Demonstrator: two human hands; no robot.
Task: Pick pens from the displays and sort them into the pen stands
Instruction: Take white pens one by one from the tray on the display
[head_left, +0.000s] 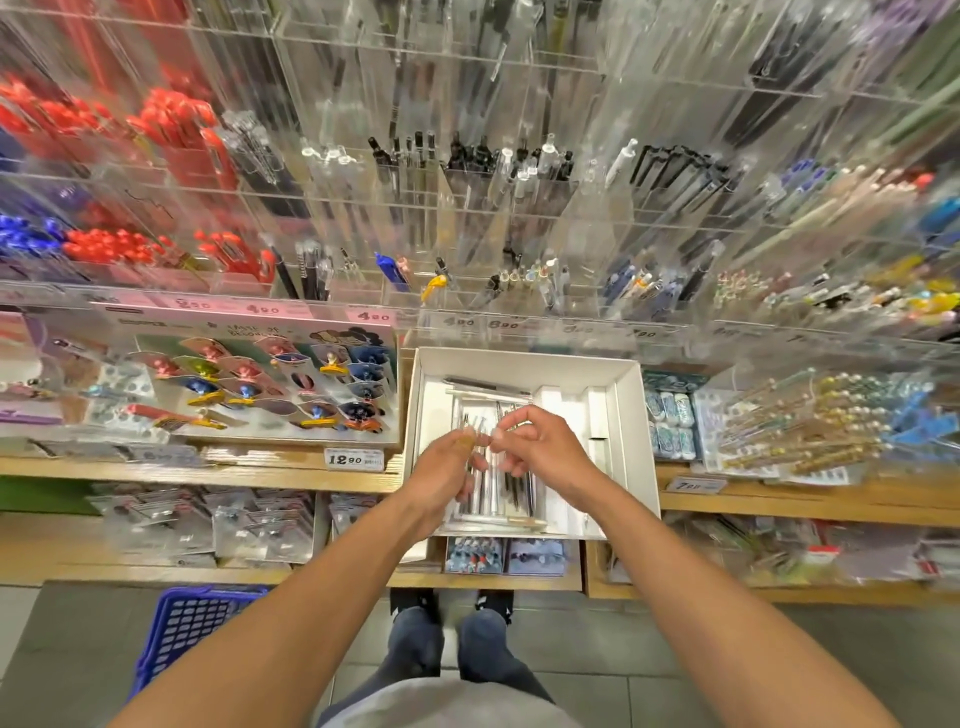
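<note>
hands: left curled, pinching | right curled | fingertips meeting

Grey tiled floor lies below wooden shelves packed with packaged goods. A blue basket stands on the floor at left. Lighting is bright and even.

We see a box of pens on the shelf, under our hands. Pen stands rise behind it. A basket sits lower left.
</note>
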